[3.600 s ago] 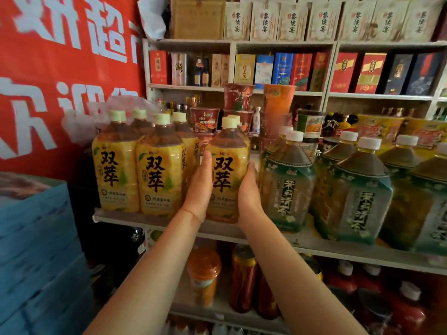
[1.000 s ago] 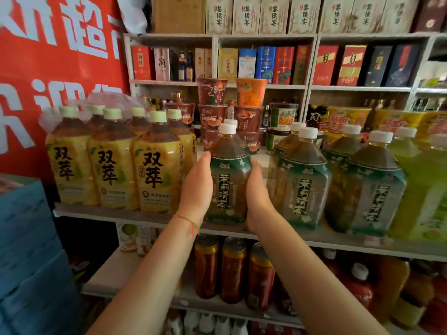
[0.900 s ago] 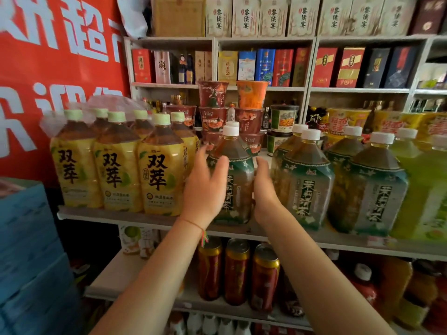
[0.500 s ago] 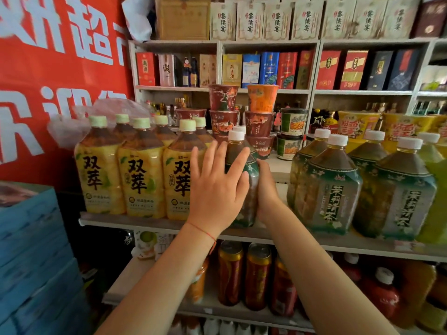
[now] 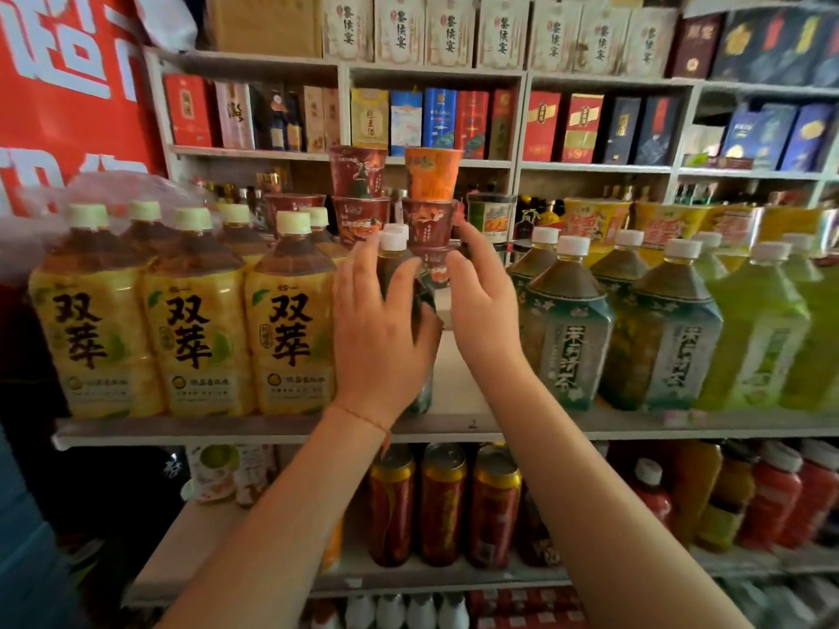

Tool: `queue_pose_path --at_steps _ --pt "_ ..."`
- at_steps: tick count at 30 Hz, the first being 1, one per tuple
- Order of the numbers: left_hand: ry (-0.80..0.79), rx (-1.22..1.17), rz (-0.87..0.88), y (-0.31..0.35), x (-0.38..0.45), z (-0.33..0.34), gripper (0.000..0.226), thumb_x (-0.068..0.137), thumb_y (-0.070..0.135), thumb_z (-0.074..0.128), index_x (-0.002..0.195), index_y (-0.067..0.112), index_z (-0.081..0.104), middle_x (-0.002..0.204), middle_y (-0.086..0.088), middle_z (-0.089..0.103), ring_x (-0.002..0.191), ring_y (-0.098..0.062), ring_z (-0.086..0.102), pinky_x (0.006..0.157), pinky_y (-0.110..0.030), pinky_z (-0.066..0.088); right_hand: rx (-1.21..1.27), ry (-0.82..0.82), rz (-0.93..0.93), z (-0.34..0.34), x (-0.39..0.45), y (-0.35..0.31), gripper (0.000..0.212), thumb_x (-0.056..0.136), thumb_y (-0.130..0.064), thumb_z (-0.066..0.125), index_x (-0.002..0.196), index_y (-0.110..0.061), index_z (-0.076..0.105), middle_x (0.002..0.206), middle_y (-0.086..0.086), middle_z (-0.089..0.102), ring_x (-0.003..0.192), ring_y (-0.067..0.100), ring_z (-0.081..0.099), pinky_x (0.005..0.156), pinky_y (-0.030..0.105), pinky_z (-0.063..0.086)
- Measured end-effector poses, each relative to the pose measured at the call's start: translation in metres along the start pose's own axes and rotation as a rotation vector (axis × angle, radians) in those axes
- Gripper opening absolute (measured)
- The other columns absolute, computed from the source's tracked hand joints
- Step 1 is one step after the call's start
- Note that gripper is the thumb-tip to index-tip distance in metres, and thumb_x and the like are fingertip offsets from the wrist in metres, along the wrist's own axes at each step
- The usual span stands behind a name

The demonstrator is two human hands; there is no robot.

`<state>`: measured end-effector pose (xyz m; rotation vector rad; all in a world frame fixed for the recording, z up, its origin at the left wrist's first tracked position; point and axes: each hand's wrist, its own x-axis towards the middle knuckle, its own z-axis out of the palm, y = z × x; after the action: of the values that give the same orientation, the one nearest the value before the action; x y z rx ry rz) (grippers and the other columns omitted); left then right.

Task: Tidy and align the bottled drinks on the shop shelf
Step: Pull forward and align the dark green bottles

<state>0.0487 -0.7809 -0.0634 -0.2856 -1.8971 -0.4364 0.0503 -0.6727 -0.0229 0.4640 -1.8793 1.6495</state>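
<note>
You're squaring a green tea bottle (image 5: pixel 399 270) on the shelf (image 5: pixel 272 431), just right of the yellow bottles (image 5: pixel 290 320). Your left hand (image 5: pixel 379 329) presses it, fingers spread; your right hand (image 5: pixel 483 301) hovers open beside it. Next, judge: turn its label frontward.

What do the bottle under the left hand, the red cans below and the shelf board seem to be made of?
Bottle: likely clear plastic, since dark liquid shows through, with a matte white cap. Left hand rests on it with straight fingers. Red cans: apparently metal, with glossy sides and shiny rimmed tops. Shelf board: pale, matte, possibly painted wood or laminate; unclear.
</note>
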Motion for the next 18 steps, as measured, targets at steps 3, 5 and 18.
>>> queue_pose_path --at_steps 3,5,18 --pt "0.050 -0.021 0.062 0.016 0.009 0.007 0.039 0.093 0.021 0.055 0.129 0.006 0.062 0.150 -0.024 0.044 0.145 -0.039 0.032 0.124 -0.052 0.021 -0.216 0.150 -0.231 -0.030 0.014 0.001 0.047 0.100 -0.022 0.046 0.147 -0.019 0.047 0.153 -0.002 0.046 0.143 0.009 0.036 0.119 0.041 0.033" --pt "0.037 -0.087 0.088 0.036 0.014 0.015 0.039 0.094 0.021 0.052 0.128 0.006 0.063 0.147 -0.020 0.049 0.143 -0.036 0.036 0.124 -0.048 0.023 -0.379 0.251 -0.274 -0.054 0.023 0.006 0.048 0.098 -0.022 0.044 0.146 -0.014 0.048 0.153 0.003 0.046 0.144 0.015 0.034 0.121 0.047 0.027" --pt "-0.222 -0.836 -0.624 0.127 0.011 0.085 0.028 0.092 0.052 0.049 0.115 0.044 0.063 0.113 0.023 0.068 0.110 0.004 0.060 0.097 -0.024 0.047 0.223 0.004 0.521 -0.134 0.026 0.067 0.069 0.080 -0.076 0.038 0.129 -0.035 0.062 0.125 -0.006 0.066 0.119 0.016 0.059 0.110 0.044 0.042"
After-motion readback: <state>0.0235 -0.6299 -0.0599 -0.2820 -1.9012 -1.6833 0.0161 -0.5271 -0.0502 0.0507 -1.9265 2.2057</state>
